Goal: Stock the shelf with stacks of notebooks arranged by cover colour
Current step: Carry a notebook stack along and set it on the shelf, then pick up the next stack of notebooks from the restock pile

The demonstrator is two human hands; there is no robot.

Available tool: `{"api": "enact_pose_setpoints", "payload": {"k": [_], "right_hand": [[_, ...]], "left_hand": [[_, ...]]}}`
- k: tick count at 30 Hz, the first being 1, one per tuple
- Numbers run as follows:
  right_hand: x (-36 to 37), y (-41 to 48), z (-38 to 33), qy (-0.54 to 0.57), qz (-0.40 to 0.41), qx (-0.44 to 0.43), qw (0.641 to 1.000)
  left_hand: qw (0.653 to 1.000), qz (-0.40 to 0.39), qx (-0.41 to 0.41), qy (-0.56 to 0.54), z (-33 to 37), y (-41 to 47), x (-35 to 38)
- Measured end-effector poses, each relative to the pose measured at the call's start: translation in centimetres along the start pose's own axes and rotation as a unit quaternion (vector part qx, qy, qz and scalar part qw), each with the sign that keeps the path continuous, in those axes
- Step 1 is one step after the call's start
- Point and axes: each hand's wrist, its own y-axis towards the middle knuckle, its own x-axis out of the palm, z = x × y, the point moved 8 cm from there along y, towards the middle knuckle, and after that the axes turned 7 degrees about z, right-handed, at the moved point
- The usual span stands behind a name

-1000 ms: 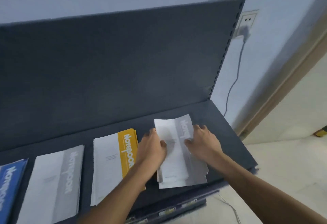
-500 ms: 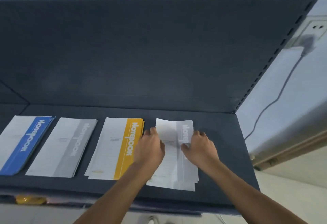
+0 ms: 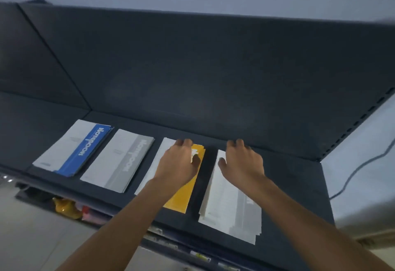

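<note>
The person is likely squaring the yellow stack (image 3: 181, 198) under the left hand (image 3: 177, 165) and the grey stack (image 3: 226, 206) under the right hand (image 3: 242, 162), fingers relaxed, slightly spread; gentle nudging probably next

dark shelf (image 3: 295, 185) | blue stack (image 3: 72, 151) | grey stack (image 3: 119, 159) | yellow stack (image 3: 180, 198) | rightmost stack (image 3: 226, 206) (probably grey)

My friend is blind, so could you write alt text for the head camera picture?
A person's left hand rests on a yellow stack of notebooks and the right hand on a grey stack beside it, on a dark shelf. Further left lie a second grey stack and a blue stack.
</note>
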Motion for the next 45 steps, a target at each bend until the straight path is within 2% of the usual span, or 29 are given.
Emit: {"api": "enact_pose_setpoints", "payload": {"k": [6,10,17,25,33,37,45], "right_hand": [[-0.2,2.5,-10.3,0.015,0.021,-0.115,0.993],[0.7,3.1,-18.0,0.044,0.000,-0.165,0.985],[2.3,5.2,-36.0,0.067,0.003,-0.216,0.974],[5.9,5.6,-57.5,0.096,-0.013,-0.291,0.952],[6.7,6.0,-73.4,0.106,-0.013,-0.375,0.921],[8.2,6.5,-79.7,0.094,-0.025,-0.402,0.911],[12.1,11.4,-92.2,0.105,-0.025,-0.402,0.909]], "left_hand": [[0.997,0.041,-0.064,-0.001,-8.6,-1.3,-5.8],[0.993,0.053,-0.102,-0.004,-15.7,-2.2,-10.1],[0.984,0.094,-0.153,0.003,-32.4,-3.3,-19.5],[0.965,0.123,-0.228,0.028,-51.1,-8.5,-27.7],[0.935,0.167,-0.310,0.028,-63.4,-13.3,-33.7],[0.934,0.172,-0.310,0.036,-68.1,-12.3,-35.9],[0.946,0.154,-0.280,0.060,-80.1,-5.9,-39.5]]}}
